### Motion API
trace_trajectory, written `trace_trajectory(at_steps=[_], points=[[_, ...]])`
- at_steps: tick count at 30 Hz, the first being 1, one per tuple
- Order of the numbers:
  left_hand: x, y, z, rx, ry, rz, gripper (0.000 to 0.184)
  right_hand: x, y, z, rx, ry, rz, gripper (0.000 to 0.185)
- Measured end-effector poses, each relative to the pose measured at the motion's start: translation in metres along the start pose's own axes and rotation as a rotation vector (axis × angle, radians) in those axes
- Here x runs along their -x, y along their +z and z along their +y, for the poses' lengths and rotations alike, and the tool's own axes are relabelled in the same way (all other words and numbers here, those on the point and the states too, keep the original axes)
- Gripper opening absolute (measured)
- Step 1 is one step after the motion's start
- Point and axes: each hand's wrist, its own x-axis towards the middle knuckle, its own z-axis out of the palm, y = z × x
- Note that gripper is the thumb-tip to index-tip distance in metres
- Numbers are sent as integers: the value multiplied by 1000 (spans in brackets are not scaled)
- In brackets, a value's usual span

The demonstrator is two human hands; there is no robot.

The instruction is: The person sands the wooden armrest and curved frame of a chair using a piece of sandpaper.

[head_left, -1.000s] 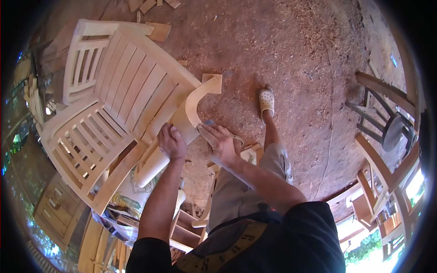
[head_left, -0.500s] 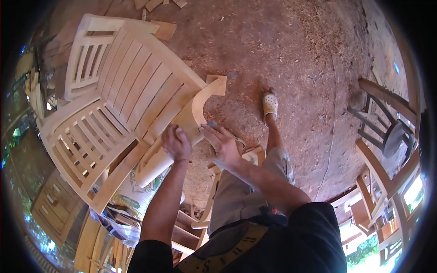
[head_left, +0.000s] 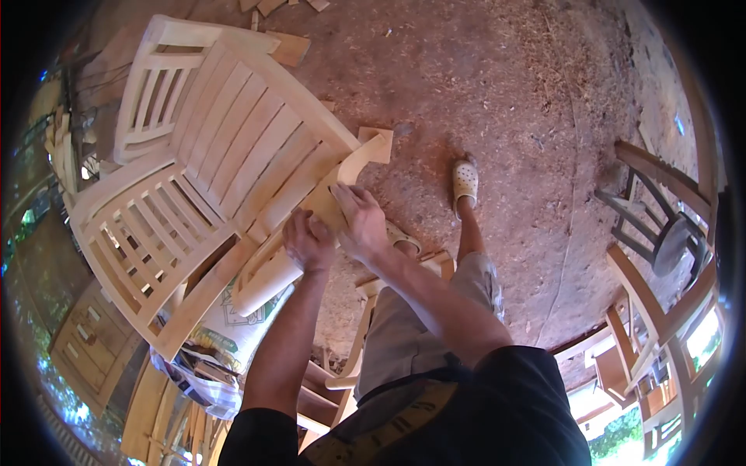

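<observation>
A pale, unpainted wooden bench [head_left: 256, 144] with slats stands at the left, its curved arm [head_left: 360, 161] pointing toward me. My left hand [head_left: 309, 241] is closed, fingers curled against the near part of this arm. Just right of it, my right hand [head_left: 360, 220] lies over the arm's curved edge with its fingers close together. A thin dark edge shows at those fingertips, apparently a piece of sandpaper [head_left: 332, 189]; most of it is hidden under the hand.
The dirt floor [head_left: 497, 101] carries wood shavings and scraps. A flat offcut [head_left: 376, 140] lies past the arm's tip. Dark chair frames [head_left: 653, 217] stand at the right. A plastic bag [head_left: 221, 396] and more wooden furniture are at lower left. My clog-shod foot [head_left: 465, 180] stands ahead.
My right hand has slid forward and left along the curved arm, and the blue-grey bit at its fingertips is now mostly covered. My left hand has shifted slightly right. The view has turned a little.
</observation>
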Motion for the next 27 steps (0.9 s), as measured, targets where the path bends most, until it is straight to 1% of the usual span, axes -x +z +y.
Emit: trace_trajectory(at_steps=[3, 6, 7, 9, 10, 13, 16, 19, 20, 23, 26, 27], points=[[0, 2, 0, -25, -6, 12, 34, 32, -5, 6, 11, -79, 33, 52], [0, -1, 2, 7, -18, -11, 34, 60, -23, 3, -39, -33, 7, 52], [3, -2, 1, 0, -34, -17, 34, 57, -19, 2, -39, -25, 6, 52], [0, 0, 3, -8, -51, -11, 34, 21, 0, 4, -35, -26, 21, 52], [1, 2, 2, -2, -50, -11, 34, 4, 6, 4, -66, 40, -3, 54], [0, 0, -1, -3, -31, -12, 32, 8, 2, 0, -103, 63, 3, 50], [-2, 2, 3, 1, -7, 4, 31, 61, -32, -5, -60, -20, -5, 48], [4, -3, 1, -5, -14, 3, 31, 55, -24, -9, -98, 4, 39, 49], [1, 1, 0, -13, -24, 3, 31, 38, -9, -2, -95, -12, 57, 48], [-1, -1, 1, -11, -46, -32, 31, 8, 6, 0, -157, 50, 56, 46], [1, -2, 4, 1, -44, -45, 32, 46, -20, 2, -137, -38, 19, 45], [1, -2, 4, 0, -44, -36, 32, 53, -27, 3, -141, -21, -3, 46]])
